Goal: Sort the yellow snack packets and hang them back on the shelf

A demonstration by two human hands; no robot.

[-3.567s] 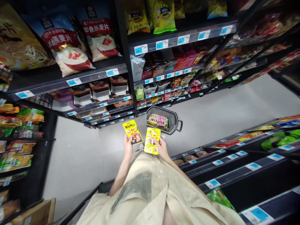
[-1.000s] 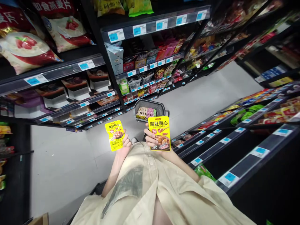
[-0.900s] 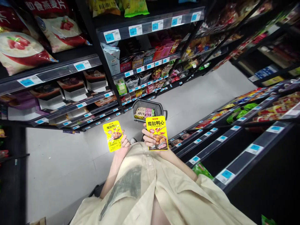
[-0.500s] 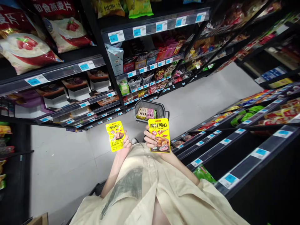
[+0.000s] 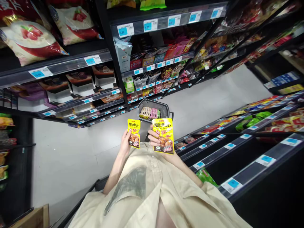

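Note:
My left hand [image 5: 124, 139] is closed on a small yellow and brown snack packet [image 5: 135, 136], with the thumb across its left edge. The packet's printed front, with Chinese lettering and a food picture, faces me. Just to the right, my right hand [image 5: 153, 136] grips a second snack packet [image 5: 164, 134] of like print. Its fingers wrap over that packet's left edge, while the rest of the hand is hidden behind it. Both packets are held upright, side by side and apart, in front of my body.
On the floor ahead stands a grey shopping basket [image 5: 142, 103] holding several pink and cream packages. Shelves with price tags [image 5: 174, 20] rise in front, and a lower shelf [image 5: 266, 160] runs along my right. A cardboard box [image 5: 35, 218] is at the lower left.
My left hand has moved right, bringing its packet closer to the other one. That packet now shows a different face, with a brown lower part. The right hand has barely moved.

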